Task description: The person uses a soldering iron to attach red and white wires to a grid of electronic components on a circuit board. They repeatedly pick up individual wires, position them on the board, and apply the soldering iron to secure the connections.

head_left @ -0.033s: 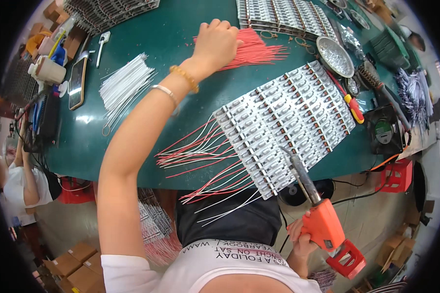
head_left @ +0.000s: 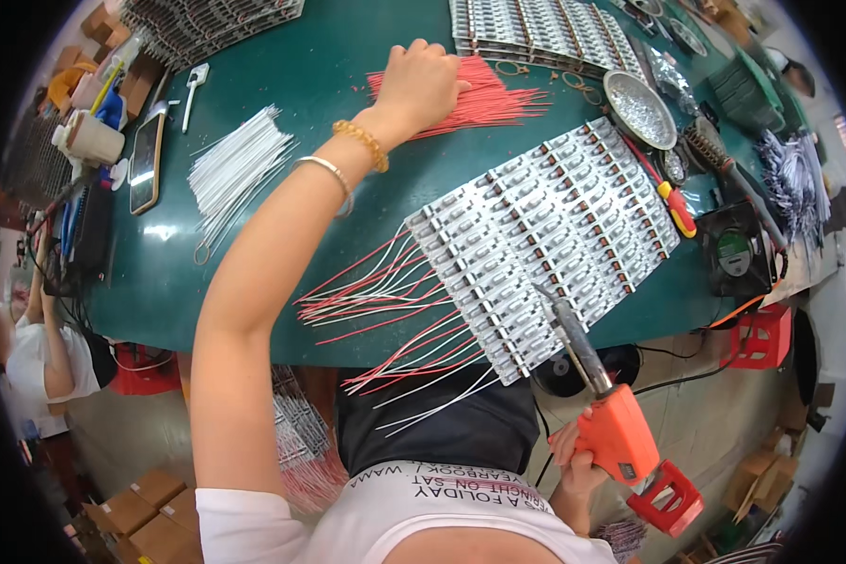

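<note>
My left hand rests on a pile of red wires at the far middle of the table. Its fingers curl in and their tips are hidden, so what they pinch does not show. Low on the right, my right hand grips a red-orange soldering gun, whose metal barrel points up and left. The gun's tip lies over the lower part of a panel of small white circuit boards. Red and white wires trail from the panel's left edge over the table's front edge.
A bundle of white wires and a phone lie on the left. Right of the panel are a screwdriver, a metal dish of small pieces and a fan. More board panels are stacked at the back.
My left forearm has shifted slightly, while its hand stays at the red wires. The whole view has moved a little. My right hand keeps the soldering gun in the same place.
</note>
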Tool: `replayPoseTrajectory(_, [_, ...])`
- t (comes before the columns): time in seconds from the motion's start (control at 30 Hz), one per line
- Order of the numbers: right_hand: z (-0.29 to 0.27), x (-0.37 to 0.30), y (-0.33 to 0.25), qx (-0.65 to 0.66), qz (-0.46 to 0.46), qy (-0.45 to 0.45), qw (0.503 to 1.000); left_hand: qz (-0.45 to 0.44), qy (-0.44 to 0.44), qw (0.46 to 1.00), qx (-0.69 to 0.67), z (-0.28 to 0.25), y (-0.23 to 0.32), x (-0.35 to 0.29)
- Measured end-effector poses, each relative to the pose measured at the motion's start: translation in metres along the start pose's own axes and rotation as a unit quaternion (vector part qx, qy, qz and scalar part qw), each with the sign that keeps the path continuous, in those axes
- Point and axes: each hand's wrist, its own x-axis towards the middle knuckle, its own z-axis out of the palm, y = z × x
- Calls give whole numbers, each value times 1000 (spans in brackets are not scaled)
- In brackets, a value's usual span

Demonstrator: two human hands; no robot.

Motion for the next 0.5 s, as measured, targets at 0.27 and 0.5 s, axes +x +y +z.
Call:
replayPoseTrajectory(0.27, [-5,-2,-11,29,30,28,999,-3,-51,999,-10,-4,24,10])
replayPoseTrajectory(0.5, [-5,-7,-8,42,4,16,999,4,66,980,-186,-49,7,-17])
